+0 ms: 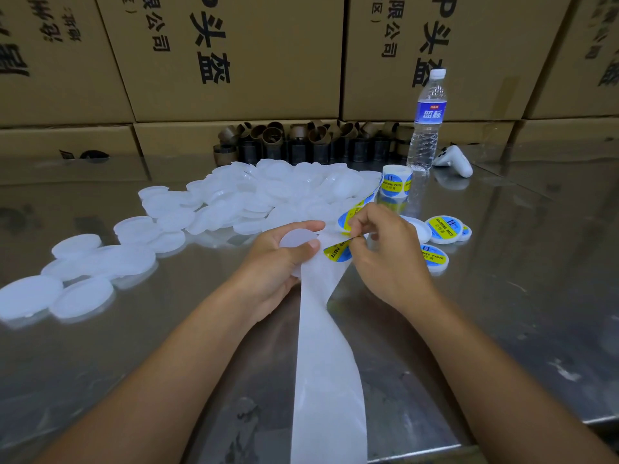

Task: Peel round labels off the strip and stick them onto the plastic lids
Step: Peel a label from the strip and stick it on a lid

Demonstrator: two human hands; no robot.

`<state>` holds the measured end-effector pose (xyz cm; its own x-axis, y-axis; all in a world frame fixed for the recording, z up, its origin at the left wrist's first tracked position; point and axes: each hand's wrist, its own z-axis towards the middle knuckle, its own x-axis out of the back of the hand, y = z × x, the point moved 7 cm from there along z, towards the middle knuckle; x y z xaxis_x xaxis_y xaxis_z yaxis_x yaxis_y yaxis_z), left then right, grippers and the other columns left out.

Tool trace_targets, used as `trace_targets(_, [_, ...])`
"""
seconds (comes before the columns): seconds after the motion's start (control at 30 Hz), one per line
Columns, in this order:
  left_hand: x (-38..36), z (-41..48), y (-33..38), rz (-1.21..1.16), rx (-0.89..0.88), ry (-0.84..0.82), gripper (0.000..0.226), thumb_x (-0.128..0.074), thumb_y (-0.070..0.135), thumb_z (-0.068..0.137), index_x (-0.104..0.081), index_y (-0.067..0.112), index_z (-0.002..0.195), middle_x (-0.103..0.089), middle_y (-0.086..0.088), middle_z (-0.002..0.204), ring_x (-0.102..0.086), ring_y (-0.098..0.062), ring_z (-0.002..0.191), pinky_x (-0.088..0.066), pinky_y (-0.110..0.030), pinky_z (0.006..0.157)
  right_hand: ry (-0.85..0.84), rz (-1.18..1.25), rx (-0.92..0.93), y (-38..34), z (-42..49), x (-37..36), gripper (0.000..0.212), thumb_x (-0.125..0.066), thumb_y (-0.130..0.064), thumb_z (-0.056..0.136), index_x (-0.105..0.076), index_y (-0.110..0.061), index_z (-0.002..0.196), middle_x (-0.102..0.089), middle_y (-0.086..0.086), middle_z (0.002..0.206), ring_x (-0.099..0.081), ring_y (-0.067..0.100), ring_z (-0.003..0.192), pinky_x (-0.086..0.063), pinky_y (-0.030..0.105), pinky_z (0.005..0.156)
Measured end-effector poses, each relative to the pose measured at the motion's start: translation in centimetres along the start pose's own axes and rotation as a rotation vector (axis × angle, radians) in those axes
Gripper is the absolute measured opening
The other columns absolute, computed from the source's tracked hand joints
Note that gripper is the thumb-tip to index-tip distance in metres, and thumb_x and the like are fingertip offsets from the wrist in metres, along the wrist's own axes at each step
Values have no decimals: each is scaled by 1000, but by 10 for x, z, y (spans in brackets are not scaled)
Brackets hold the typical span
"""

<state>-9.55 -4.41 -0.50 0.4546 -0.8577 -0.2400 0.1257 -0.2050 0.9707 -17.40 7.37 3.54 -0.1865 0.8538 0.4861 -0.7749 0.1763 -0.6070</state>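
At the centre of the frame my left hand [278, 262] grips a blank plastic lid [296, 237], thumb curled over its near edge and fingers round its far side. The white backing strip [330, 363] passes just beside that hand and trails down to the bottom edge. My right hand [385, 259] pinches a blue-and-yellow round label [337, 252] between thumb and fingertips; the label is partly lifted off the strip, just right of the lid. The label roll [397, 180] stands upright right of centre, above my hands. Blank lids [261, 195] lie heaped across the middle and left of the steel table [536, 279]. Labelled lids [442, 227] lie just right of my right hand. A water bottle [427, 122] stands in the upper right.
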Motion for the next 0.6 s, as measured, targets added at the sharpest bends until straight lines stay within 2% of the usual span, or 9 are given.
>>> trace_targets(0.1, [2,0,-1,11,2,9,24,-54,-1,93,-68,17,98,-70,-10,93,-68,-19,75,-57,-28,73,30,94,-31,0,1,3,39,-52,8,75,-43,-28,65,-48,-14,88,-51,-1,84,-37,9,70])
trace_targets(0.17, [2,1,-1,17,-1,12,24,-54,-1,93,-68,18,97,-70,-10,94,-68,-18,75,-57,-28,72,32,182,-75,2,2,3,37,-51,10,75,-46,-25,64,-47,-14,92,-48,-13,85,-34,4,73])
trace_targets(0.23, [3,1,-1,21,-3,16,24,-54,0,93,-69,18,97,-72,-8,92,-70,-17,75,-58,-28,72,25,242,-137,7,4,2,37,-49,9,77,-47,-25,63,-50,-14,93,-48,-15,83,-34,6,70])
trace_targets(0.3, [4,1,-1,23,-5,27,24,-55,-1,93,-69,18,95,-72,-7,90,-70,-17,73,-58,-29,70,36,293,-186,12,5,2,36,-46,8,79,-47,-24,63,-55,-10,94,-50,-10,83,-35,9,66])
trace_targets(0.43, [7,2,-2,28,-4,57,25,-56,-2,92,-71,19,90,-71,-8,90,-70,-16,72,-59,-27,67,119,448,-265,21,8,8,34,-43,8,82,-48,-21,66,-59,-9,83,-53,-6,72,-35,7,58])
trace_targets(0.5, [8,3,-3,50,-8,69,22,-60,1,90,-71,20,91,-70,-8,95,-70,-15,74,-59,-26,69,154,508,-275,22,9,12,34,-46,10,82,-52,-22,71,-58,-7,78,-50,-8,62,-34,6,55])
trace_targets(0.6, [11,4,-4,83,-16,117,14,-67,10,88,-71,21,95,-69,-8,105,-69,-17,81,-58,-31,78,159,579,-273,19,9,14,36,-49,13,82,-54,-23,79,-59,-4,83,-53,-8,64,-38,6,56])
